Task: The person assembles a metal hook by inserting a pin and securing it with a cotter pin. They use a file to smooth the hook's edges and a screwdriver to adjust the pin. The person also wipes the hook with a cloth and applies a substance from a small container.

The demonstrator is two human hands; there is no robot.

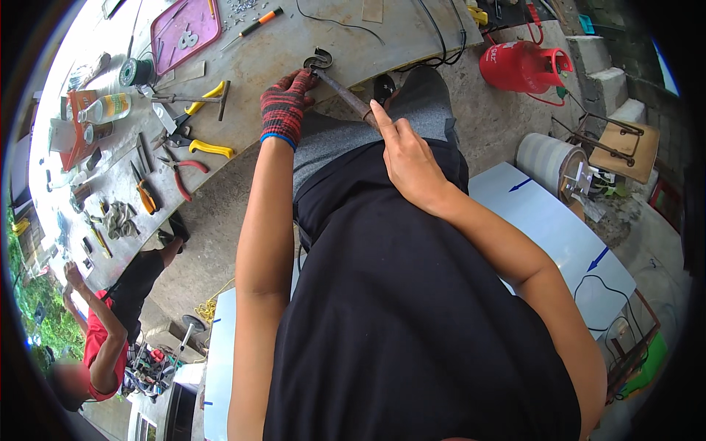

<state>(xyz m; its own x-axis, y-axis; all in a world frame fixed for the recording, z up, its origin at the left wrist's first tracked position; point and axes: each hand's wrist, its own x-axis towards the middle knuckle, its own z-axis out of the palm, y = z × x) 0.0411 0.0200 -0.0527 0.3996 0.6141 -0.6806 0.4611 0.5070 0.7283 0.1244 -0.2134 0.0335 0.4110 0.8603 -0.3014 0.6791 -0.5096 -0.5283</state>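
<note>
My left hand (284, 107), in a red and black striped knit glove with a blue cuff, is closed at the table's near edge. It pinches a small C-shaped metal piece (321, 56), partly hidden by the fingers. My bare right hand (413, 160) wraps round the handle end of a long, dark metal file (344, 93), its index finger stretched along the handle. The file slants up and left, its far end meeting the curved piece beside the gloved fingers. My right palm hides most of the handle.
On the worktable (257, 70) lie yellow-handled snips (209, 149), red-handled pliers (187, 167), orange-handled pliers (147, 197), a T-shaped tool (223, 101), a screwdriver (263, 20) and a pink tray (208, 31). A red gas cylinder (515, 66) stands right; a co-worker in red (99, 334) is at left.
</note>
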